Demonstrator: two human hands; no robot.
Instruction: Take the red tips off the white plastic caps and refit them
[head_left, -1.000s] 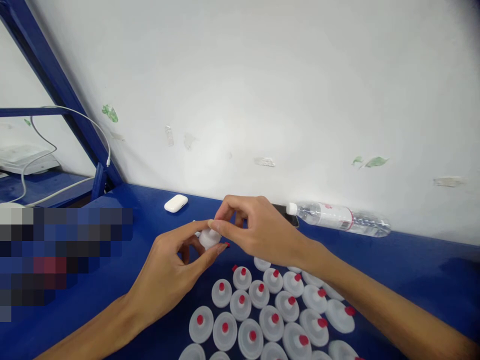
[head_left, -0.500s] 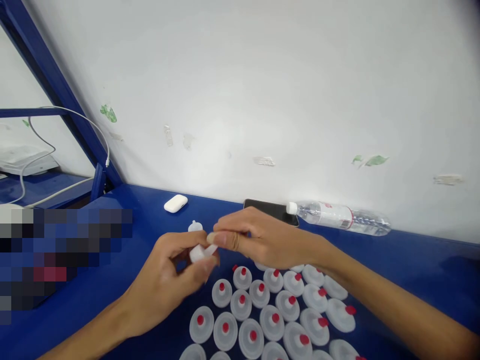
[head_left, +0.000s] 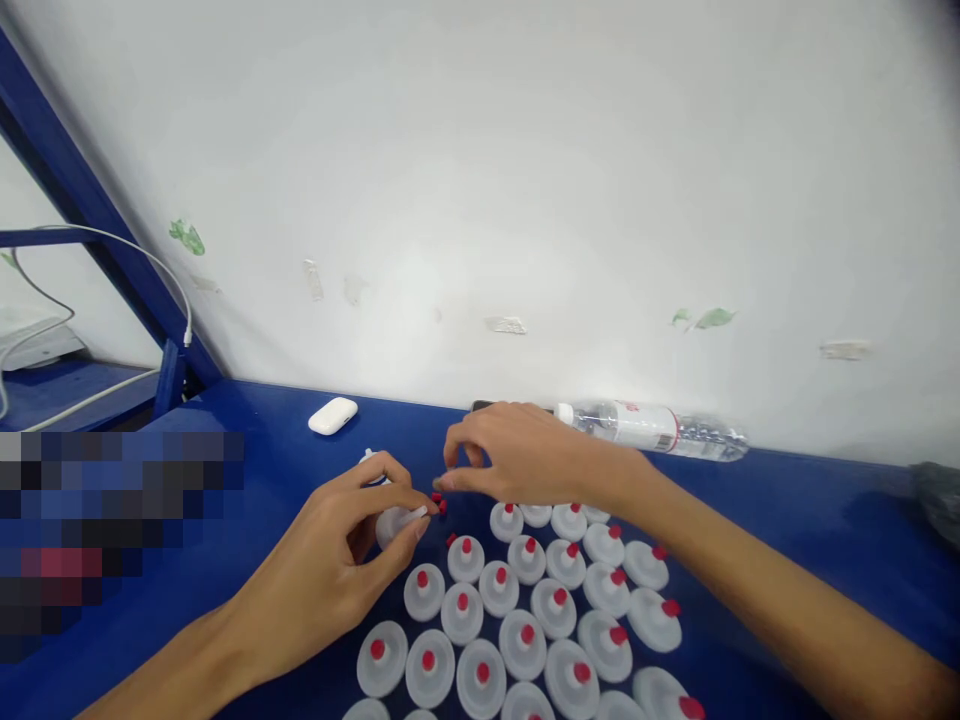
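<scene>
My left hand is closed on a translucent white nozzle lid, its bare narrow spout pointing right between thumb and forefinger. Just right of it, small red caps lie on the blue tabletop. Over these caps hovers my right hand, fingers curled and apart from the thumb, with nothing visible in them. Below both hands stand rows of similar round nozzle lids with red caps on their spouts. Another pale lid shows partly behind my left hand.
A white earbud case lies near the wall. At the back, a clear plastic bottle rests on its side, beside a dark phone mostly hidden by my right hand. A blue metal frame with a white cable stands at left.
My right hand has come away from the lid in my left hand and opened over the loose red caps. The left hand still holds the lid. The view has shifted slightly.
</scene>
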